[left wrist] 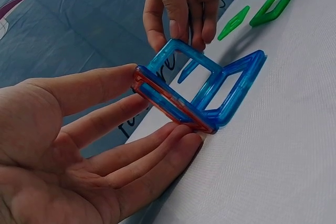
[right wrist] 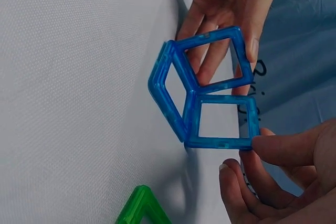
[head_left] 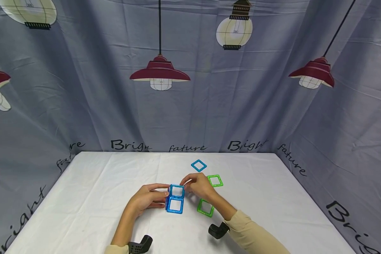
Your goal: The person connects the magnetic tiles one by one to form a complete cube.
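Several blue square magnetic tiles join edge to edge on the white tabletop, one lying low and others upright from its edges. My left hand holds the left upright tile, thumb at its upper edge and fingers spread behind it. That tile shows a reddish tint in the left wrist view. From the other side, my right hand pinches a second upright tile by its edge. The low tile links these two at its corner in the right wrist view.
A separate blue square tile lies farther back. One green square tile is just beyond my right hand, and another green tile lies below my right forearm. A grey printed curtain surrounds the white table.
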{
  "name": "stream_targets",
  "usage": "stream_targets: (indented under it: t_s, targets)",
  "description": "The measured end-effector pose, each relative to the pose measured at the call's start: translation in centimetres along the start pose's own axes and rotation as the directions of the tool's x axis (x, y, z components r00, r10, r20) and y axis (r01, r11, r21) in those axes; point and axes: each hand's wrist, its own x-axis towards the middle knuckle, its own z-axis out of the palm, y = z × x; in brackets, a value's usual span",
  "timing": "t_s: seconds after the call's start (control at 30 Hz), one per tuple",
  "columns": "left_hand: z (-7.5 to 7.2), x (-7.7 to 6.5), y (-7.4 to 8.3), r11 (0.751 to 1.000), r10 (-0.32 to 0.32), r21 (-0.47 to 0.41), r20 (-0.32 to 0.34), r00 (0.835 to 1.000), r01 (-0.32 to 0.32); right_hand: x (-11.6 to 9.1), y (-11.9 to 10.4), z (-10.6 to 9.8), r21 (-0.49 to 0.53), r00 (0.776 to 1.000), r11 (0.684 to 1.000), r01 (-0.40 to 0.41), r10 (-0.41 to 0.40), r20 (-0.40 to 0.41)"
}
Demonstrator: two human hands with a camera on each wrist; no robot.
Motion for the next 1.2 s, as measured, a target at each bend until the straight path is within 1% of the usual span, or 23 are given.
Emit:
stream_targets:
  t_s: [0.37,0.6,0.7,0.87,1.03,1.2]
  targets:
    - [0.0,0.0,0.0,1.0,0.002,-0.004,0.004,1.0,-0.002,0.0,0.1,-0.2,0.022,0.999,1.0,-0.014,0.012,0.05]
    - [0.2,0.0,0.0,1.0,0.009,0.013,0.003,1.0,-0.009,-0.1,0.2,-0.6,0.089,0.996,0.996,-0.015,0.006,0.094]
    - [0.2,0.0,-0.1,1.0,0.016,0.025,-0.001,1.0,-0.016,-0.1,0.3,-0.7,0.102,0.995,0.995,-0.005,-0.006,0.102]
    - [0.3,0.0,-0.1,1.0,0.009,0.025,-0.013,1.0,-0.009,-0.2,0.2,-0.8,0.101,0.995,0.995,-0.003,-0.007,0.101]
    - [0.4,0.1,0.0,1.0,-0.002,0.03,-0.028,1.0,0.003,-0.6,0.0,-1.0,0.06,0.997,0.998,-0.003,-0.001,0.075]
    - [0.4,0.0,0.0,1.0,-0.007,0.03,-0.027,1.0,0.008,-1.0,0.4,-1.7,-0.05,0.999,0.999,0.004,-0.001,0.05]
